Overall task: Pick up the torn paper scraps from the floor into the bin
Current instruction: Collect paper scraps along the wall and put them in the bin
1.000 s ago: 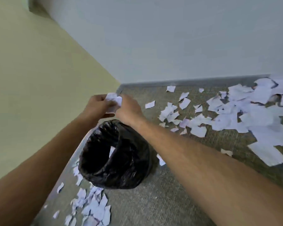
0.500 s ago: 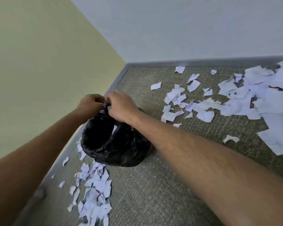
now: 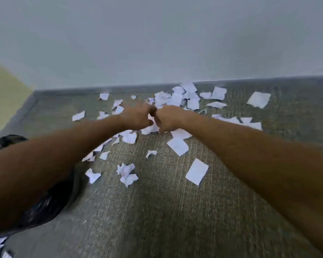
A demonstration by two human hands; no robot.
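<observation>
The bin point(image 3: 45, 207), lined with black glossy plastic, sits at 8 o'clock, mostly hidden under your left arm; its inside is not visible. Your left hand point(image 3: 136, 117) and right hand point(image 3: 168, 118) meet knuckle to knuckle over the scraps point(image 3: 177, 146), fingers curled down; whether they grasp paper, I cannot tell. Torn white pieces lie across the rough grey carpet point(image 3: 166, 211), mostly toward 12 o'clock.

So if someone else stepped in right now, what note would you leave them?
Left hand and right hand: side by side, low over the paper scraps; blurred, so grip unclear.
Bin: black-lined, under the left forearm, at the frame's left edge.
Done: cannot tell; bin's inside hidden.
Left: many scraps across the carpet, up to the wall, and a few near the bin.
</observation>
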